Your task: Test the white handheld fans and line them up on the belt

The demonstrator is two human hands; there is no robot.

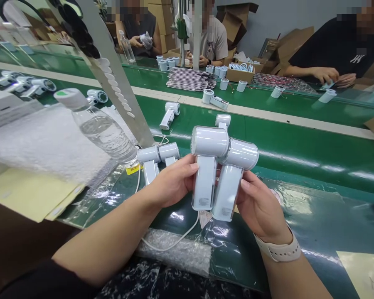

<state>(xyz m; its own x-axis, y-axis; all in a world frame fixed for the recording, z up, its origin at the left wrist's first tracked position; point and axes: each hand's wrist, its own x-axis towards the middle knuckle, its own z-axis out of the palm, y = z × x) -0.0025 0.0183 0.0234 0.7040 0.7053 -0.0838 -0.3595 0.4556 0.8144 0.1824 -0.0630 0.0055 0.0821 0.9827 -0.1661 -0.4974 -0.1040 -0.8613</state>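
Note:
Two white handheld devices with round heads and flat handles are held up side by side, their heads touching. My left hand grips the left device by its handle, thumb on the edge. Around the handle of the right device, which tilts to the right, my right hand is wrapped; its wrist bears a pale band. Small print shows at the foot of both handles. The fingers behind the devices are mostly hidden. Two similar devices stand just beyond my left forearm.
A water bottle leans beside a slanted metal post. More devices lie on the green belt. A white cable and bubble wrap lie in front of me. Three people work across the belt, near stacked sheets and cardboard boxes.

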